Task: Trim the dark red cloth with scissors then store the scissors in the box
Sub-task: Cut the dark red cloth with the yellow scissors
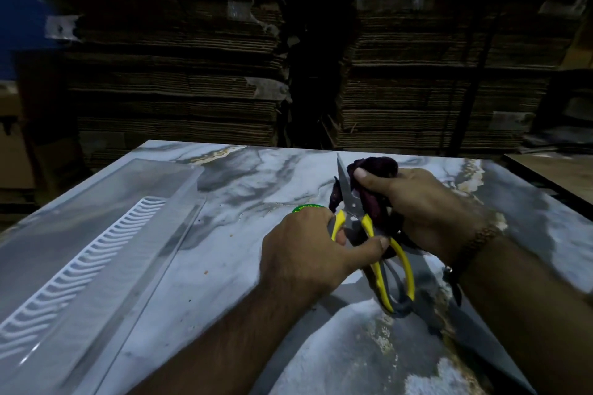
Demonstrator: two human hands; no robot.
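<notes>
My left hand (308, 247) grips the yellow-and-grey handles of the scissors (348, 199) just behind the pivot, thumb across them. The blades point up and away, nearly closed, with a strip of the dark red cloth (377, 170) beside them. My right hand (426, 205) holds the bunched cloth, thumb pressing it near the blades. Both hands hover over the marbled table (256, 189). The clear plastic box (96, 234) lies at the left, apart from both hands.
A green round label (305, 208) peeks out behind my left hand. Tall stacks of flattened cardboard (179, 74) stand beyond the table's far edge. A brown board (555, 170) lies at the right. Small crumbs dot the tabletop.
</notes>
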